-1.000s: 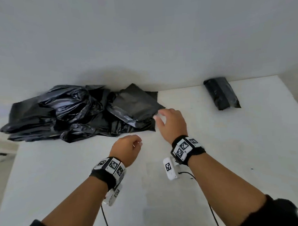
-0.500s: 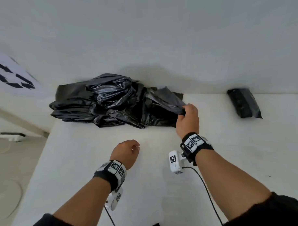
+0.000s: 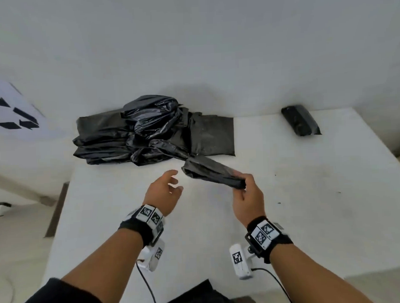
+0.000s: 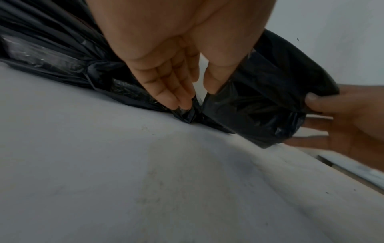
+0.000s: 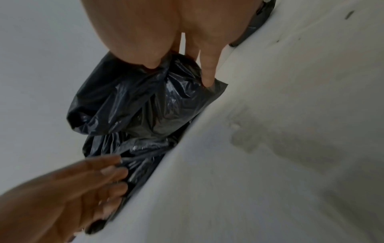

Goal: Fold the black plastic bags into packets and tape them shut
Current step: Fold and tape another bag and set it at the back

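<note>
A heap of crumpled black plastic bags [image 3: 146, 132] lies at the back of the white table [image 3: 309, 204], with a flat bag [image 3: 213, 135] against its right side. My right hand [image 3: 241, 186] pinches one end of a loosely bunched black bag [image 3: 208, 171] and holds it above the table, just in front of the heap. In the right wrist view the thumb and a finger clamp the bag [image 5: 143, 98]. My left hand [image 3: 176, 180] is open beside the bag's free end, its fingers [image 4: 172, 88] straight. A finished black packet [image 3: 300, 123] lies at the far right.
A white wall stands right behind the table. The table's left edge [image 3: 60, 213] drops to a pale floor, where a white sheet with black arrows [image 3: 9, 112] shows. Something dark [image 3: 199, 294] sits at the near edge between my arms.
My right hand took one bag off the heap and drew it back toward me. My left hand uncurled from a loose fist and rose toward the bag's free end.
</note>
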The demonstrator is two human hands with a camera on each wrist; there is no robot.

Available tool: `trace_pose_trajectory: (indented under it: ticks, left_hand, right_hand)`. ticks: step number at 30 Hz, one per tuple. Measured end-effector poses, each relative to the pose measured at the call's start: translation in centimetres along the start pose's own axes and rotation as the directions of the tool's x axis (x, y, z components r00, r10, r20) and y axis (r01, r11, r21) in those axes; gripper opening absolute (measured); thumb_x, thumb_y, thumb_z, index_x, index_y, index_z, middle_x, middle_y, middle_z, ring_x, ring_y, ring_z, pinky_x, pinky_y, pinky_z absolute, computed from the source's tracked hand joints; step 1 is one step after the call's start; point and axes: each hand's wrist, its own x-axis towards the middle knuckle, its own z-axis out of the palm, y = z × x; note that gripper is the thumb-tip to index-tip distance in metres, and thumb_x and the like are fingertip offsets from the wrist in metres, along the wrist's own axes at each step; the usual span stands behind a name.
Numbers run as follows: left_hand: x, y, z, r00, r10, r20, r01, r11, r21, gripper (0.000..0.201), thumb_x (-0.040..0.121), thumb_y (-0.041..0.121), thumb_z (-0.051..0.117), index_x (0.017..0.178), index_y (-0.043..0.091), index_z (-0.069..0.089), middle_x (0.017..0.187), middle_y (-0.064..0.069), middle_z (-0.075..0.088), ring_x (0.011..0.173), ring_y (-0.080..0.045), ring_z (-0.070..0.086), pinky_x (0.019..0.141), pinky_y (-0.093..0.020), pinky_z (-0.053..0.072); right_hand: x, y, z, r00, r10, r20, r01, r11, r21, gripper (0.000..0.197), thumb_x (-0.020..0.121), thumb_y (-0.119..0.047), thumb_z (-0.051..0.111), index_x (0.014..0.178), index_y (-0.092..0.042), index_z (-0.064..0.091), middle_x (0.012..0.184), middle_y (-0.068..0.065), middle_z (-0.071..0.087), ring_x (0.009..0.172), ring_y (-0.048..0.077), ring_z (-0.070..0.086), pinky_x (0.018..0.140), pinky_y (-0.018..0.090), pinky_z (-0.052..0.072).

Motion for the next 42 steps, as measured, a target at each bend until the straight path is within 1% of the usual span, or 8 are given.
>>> trace_pose_trajectory:
  ticks: [5,8,13,21,26,29,33,42]
  left_hand:
    - [-2.6,-2.6,-1.2,0.975,0.040,0.219,0.027,0.956,-0.292,0.087,0.071,0.007,0.083,0.139,0.032,0.037,0.112,0.007,0.059,0.086,-0.016,0.064,0.079,-0.017,0.052]
    - [-4.1,-4.5,-1.6,0.965,0.037,0.260,0.021,0.976,-0.218,0.074,0.063,0.016,0.084,0.123,0.042,0.049,0.115,0.001,0.061,0.095,-0.020,0.066,0.090,-0.037,0.055]
    - [-4.9,-6.2,-2.1,0.994,-0.076,0.076,0.072,0.996,0.053,0.046,0.079,0.012,0.072,0.123,0.021,0.061,0.115,-0.006,0.066,0.104,-0.027,0.062,0.091,-0.027,0.045]
    - [-5.1,-5.5,-1.0,0.977,-0.213,-0.015,0.213,0.977,0.023,0.057,0.088,0.009,0.055,0.142,0.020,0.041,0.112,-0.012,0.065,0.103,-0.035,0.061,0.088,-0.033,0.045]
    - [-5.9,-5.1,-0.2,0.942,-0.316,-0.115,0.294,0.940,-0.171,0.065,0.081,0.000,0.054,0.137,0.026,0.032,0.127,-0.003,0.043,0.096,-0.026,0.061,0.086,-0.040,0.052]
    - [-6.1,-4.7,0.1,0.935,-0.331,-0.128,0.322,0.943,-0.083,0.028,0.092,0.025,0.059,0.115,0.019,0.045,0.106,-0.003,0.058,0.094,-0.027,0.061,0.077,-0.031,0.044]
    - [-7.0,-3.8,0.2,0.952,-0.306,-0.013,0.305,0.951,-0.047,0.048,0.081,0.060,0.066,0.102,0.020,0.050,0.091,0.005,0.062,0.083,-0.014,0.060,0.071,-0.029,0.043]
    - [-5.3,-5.2,0.1,0.962,-0.261,-0.082,0.269,0.959,0.094,0.014,0.094,0.020,0.058,0.105,0.015,0.066,0.101,-0.006,0.066,0.093,-0.027,0.062,0.078,-0.030,0.045]
  right_hand:
    - [-5.9,0.8,2.9,0.992,-0.028,0.121,0.034,0.998,-0.048,0.032,0.089,-0.005,0.058,0.121,-0.011,0.060,0.124,0.005,0.061,0.119,0.019,0.056,0.105,0.039,0.046]
    - [-8.0,1.0,3.4,0.970,-0.096,0.225,0.129,0.982,-0.134,0.034,0.085,-0.009,0.059,0.119,-0.011,0.063,0.118,0.001,0.061,0.116,0.018,0.050,0.102,0.039,0.046]
    - [-8.7,-0.1,2.6,0.835,-0.172,0.522,0.290,0.945,-0.153,0.048,0.081,-0.029,0.056,0.128,-0.018,0.061,0.120,-0.013,0.057,0.113,0.012,0.047,0.099,0.032,0.043]
    - [-4.5,0.7,2.5,0.736,-0.095,0.671,0.458,0.799,-0.389,0.053,0.081,-0.019,0.059,0.132,-0.030,0.057,0.152,0.015,0.038,0.122,0.042,0.050,0.103,0.052,0.044]
    - [-4.3,-0.3,3.9,0.756,-0.028,0.654,0.416,0.792,-0.447,0.050,0.093,-0.037,0.062,0.141,-0.033,0.050,0.150,0.011,0.033,0.121,0.034,0.044,0.101,0.041,0.046]
    - [-4.7,-0.5,4.9,0.766,0.009,0.643,0.369,0.812,-0.452,0.053,0.096,-0.039,0.058,0.147,-0.033,0.042,0.152,0.008,0.023,0.127,0.029,0.039,0.103,0.035,0.044]
    - [-5.0,-1.1,5.8,0.769,0.033,0.638,0.324,0.841,-0.434,0.060,0.095,-0.032,0.060,0.150,-0.026,0.037,0.152,0.009,0.016,0.123,0.029,0.048,0.103,0.036,0.046]
    - [-4.4,-0.8,5.2,0.780,0.076,0.621,0.241,0.879,-0.411,0.054,0.094,-0.007,0.054,0.145,-0.023,0.045,0.151,0.006,0.021,0.099,0.024,0.058,0.092,0.019,0.042]
